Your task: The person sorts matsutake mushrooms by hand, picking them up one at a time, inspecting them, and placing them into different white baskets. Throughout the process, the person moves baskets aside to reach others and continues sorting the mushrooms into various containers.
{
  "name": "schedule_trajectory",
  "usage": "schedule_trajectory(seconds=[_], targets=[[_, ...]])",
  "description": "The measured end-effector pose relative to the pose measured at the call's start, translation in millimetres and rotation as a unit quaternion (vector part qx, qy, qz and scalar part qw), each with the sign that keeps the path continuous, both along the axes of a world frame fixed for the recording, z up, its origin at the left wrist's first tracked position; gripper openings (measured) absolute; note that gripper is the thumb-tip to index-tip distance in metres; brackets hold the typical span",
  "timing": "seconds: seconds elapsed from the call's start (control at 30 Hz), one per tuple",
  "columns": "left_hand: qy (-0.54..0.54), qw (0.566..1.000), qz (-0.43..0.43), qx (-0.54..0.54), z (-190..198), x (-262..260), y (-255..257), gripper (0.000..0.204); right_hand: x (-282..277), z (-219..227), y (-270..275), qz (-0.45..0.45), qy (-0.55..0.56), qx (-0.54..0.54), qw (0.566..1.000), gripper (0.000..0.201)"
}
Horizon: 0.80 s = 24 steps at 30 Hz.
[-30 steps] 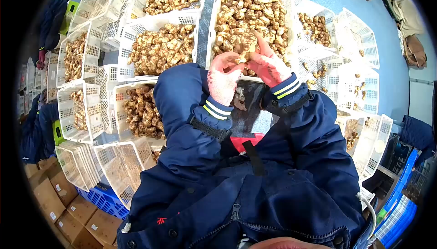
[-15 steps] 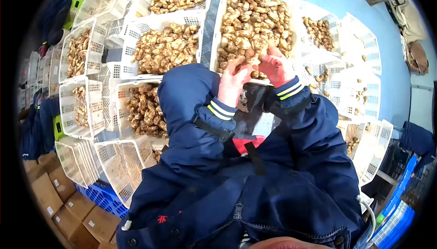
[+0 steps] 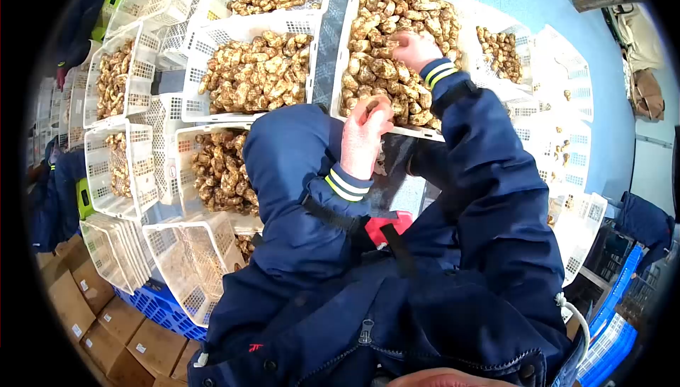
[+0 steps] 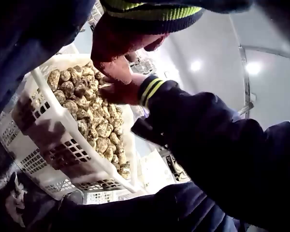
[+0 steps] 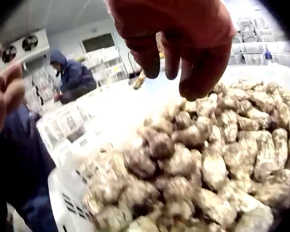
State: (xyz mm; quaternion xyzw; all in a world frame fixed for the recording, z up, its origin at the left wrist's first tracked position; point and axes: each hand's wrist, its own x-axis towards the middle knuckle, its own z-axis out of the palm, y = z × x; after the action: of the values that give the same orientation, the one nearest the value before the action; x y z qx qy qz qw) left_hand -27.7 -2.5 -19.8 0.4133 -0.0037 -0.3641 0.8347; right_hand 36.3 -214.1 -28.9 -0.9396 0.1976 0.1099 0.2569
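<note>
Brown-and-cream knobbly tubers fill a white perforated crate in front of the person. The right hand is over the middle of this heap; in the right wrist view the hand has its fingers bent downward above the tubers. A tuber-like piece shows beside those fingers, but whether it is touched is unclear. At the crate's near edge, the left hand is raised with loosely curled fingers. No object shows in the left hand in the right wrist view.
More white crates with tubers stand left and right. An emptier crate is at lower left, near cardboard boxes. Another person in a dark hooded jacket is in the background.
The hands were together over the crate's near part around a tuber. They have since separated: the right hand moved forward over the heap, while the left stayed by the near edge.
</note>
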Motion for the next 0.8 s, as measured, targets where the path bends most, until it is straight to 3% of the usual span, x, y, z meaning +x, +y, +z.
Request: schedule_trajectory(seconds=[0.07,0.1,0.23,0.3,0.37,0.4,0.43,0.47,0.5,0.57,0.63,0.67,0.7,0.8], targets=[[0.027,0.999,-0.026,0.027,6,0,-2,0.031,-13,-32,9,0.020,0.052,-0.043,0.998,0.051],[0.029,0.999,-0.024,0.033,14,-1,-3,0.029,-16,-37,21,0.029,0.082,-0.114,0.990,0.049],[0.025,0.998,-0.037,0.032,9,-1,-2,0.029,-22,-64,26,0.033,0.019,-0.158,0.987,0.051],[0.020,0.999,-0.036,0.024,9,0,0,0.030,-21,-51,22,-0.024,0.035,-0.146,0.988,0.054],[0.012,0.998,-0.054,0.028,10,-1,1,0.030,-35,-24,10,-0.087,0.051,0.023,0.995,0.059],[0.006,0.998,-0.056,0.034,9,0,1,0.031,-46,-21,4,-0.164,0.018,0.266,0.950,0.056],[0.009,0.998,-0.055,0.041,9,-1,0,0.031,-59,-17,-3,-0.229,-0.020,0.491,0.841,0.054],[0.005,0.997,-0.058,0.043,9,-2,-1,0.031,-75,-17,-11,-0.218,-0.081,0.659,0.715,0.052],[0.000,0.997,-0.061,0.045,10,-2,-1,0.031,-84,-5,-3,-0.246,-0.116,0.698,0.663,0.032],[0.001,0.996,-0.088,0.025,7,-2,-1,0.031,-99,6,3,0.002,-0.212,0.837,0.505,0.028],[-0.007,0.993,-0.101,0.057,7,-3,-3,0.032,-102,25,28,0.109,-0.293,0.826,0.468,0.010],[-0.007,0.994,-0.101,0.038,4,-5,-3,0.032,-108,64,39,-0.060,-0.231,0.816,0.526,0.009],[-0.010,0.994,-0.103,0.039,1,-6,-3,0.032,-108,65,41,-0.112,-0.216,0.794,0.558,0.006],[-0.005,0.990,-0.124,0.069,3,-5,-2,0.031,-109,62,43,-0.035,-0.231,0.781,0.580,0.014]])
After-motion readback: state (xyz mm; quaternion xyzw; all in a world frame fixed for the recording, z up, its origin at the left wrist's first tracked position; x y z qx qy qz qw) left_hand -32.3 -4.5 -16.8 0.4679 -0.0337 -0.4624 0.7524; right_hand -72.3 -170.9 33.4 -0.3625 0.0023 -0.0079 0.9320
